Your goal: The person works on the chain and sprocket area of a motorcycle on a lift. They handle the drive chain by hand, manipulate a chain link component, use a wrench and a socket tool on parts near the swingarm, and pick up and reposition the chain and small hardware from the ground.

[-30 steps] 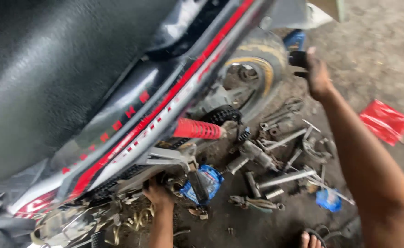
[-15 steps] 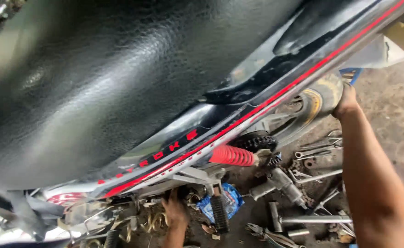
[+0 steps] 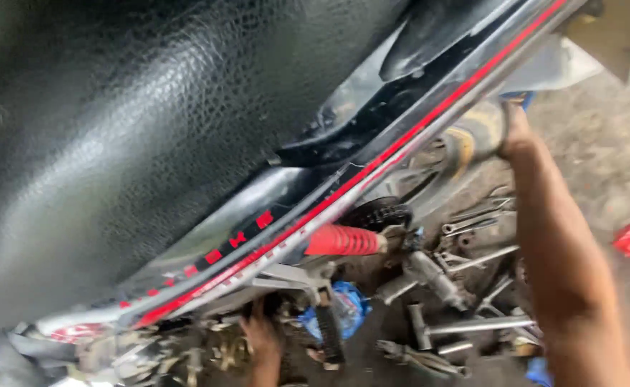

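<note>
Black-and-red motorcycle [image 3: 207, 165] leaning over you, right hand [image 3: 513, 132] at its rear wheel [image 3: 473, 136].
Your left hand [image 3: 261, 337] sits under the frame; either grip's closure can't be told; a tip could pinch it.

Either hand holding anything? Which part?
Right hand is against the motorcycle's rear tyre; the grip itself is hidden. Left hand reaches under the frame; a hold cannot be told.
</note>
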